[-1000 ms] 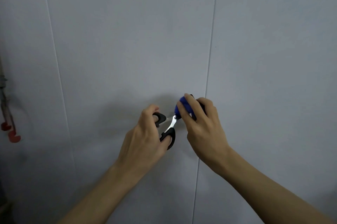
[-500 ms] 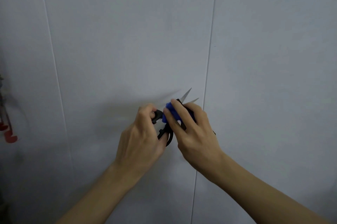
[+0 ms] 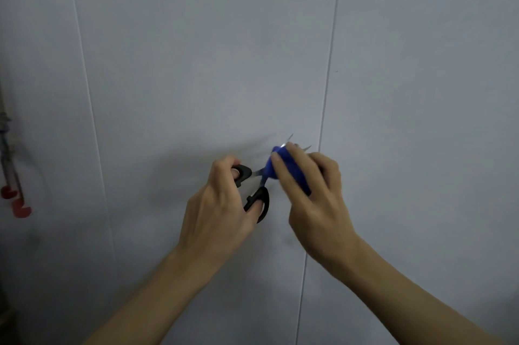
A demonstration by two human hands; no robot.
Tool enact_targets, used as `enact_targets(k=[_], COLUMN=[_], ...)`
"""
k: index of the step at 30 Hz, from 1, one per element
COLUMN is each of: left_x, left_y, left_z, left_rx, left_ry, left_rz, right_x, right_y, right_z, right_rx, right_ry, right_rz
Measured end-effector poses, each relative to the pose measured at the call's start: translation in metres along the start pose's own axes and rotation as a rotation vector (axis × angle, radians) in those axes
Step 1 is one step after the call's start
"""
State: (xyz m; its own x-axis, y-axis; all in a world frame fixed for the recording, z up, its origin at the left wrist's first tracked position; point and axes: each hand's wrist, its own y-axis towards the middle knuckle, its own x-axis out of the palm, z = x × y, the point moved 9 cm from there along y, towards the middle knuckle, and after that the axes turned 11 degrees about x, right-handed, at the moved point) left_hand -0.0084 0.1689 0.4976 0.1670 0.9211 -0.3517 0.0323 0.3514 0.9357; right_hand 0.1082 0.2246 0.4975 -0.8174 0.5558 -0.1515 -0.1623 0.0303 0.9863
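Scissors [image 3: 259,202] held in mid-air before a grey wall [image 3: 196,63], blades wrapped in a blue pad [image 3: 273,169].

The black loops are gripped by the left hand [image 3: 219,212]. The pad, judged soft and light, is pinched round the blades by the right hand [image 3: 317,204]. The steel is judged stiff and sharp, and is best held by the loops only. Compared with half a second ago, the loops are spread wider, and the tips are exposed as they were then.

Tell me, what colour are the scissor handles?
Black. The head view shows the scissor handles best, held in the left hand.
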Motion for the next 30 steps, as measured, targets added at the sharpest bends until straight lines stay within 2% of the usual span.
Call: enact_targets(k=[3,7,14,19,26,30], left_x=[0.000,-0.005,-0.011,-0.006,-0.001,0.003], left_y=[0.002,-0.002,-0.006,-0.011,-0.005,-0.003], left_z=[0.001,-0.001,-0.006,-0.010,-0.016,-0.009], left_rx=[0.001,-0.055,-0.139,-0.166,-0.188,-0.146], left_ry=[-0.023,-0.061,-0.055,-0.017,0.028,0.040], left_rz=[-0.016,0.009,0.050,0.017,-0.021,-0.051], right_x=[0.001,0.004,0.016,0.023,-0.001,-0.006], right_y=[-0.007,-0.006,-0.001,0.002,0.007,0.002], right_z=[-0.018,-0.010,0.029,0.054,0.064,0.016], right_rx=[-0.102,-0.116,-0.021,0.035,0.205,-0.002], right_ry=[-0.001,-0.046,-0.153,-0.204,-0.075,-0.035], right_rz=[-0.049,-0.053,-0.045,-0.059,0.058,0.047])
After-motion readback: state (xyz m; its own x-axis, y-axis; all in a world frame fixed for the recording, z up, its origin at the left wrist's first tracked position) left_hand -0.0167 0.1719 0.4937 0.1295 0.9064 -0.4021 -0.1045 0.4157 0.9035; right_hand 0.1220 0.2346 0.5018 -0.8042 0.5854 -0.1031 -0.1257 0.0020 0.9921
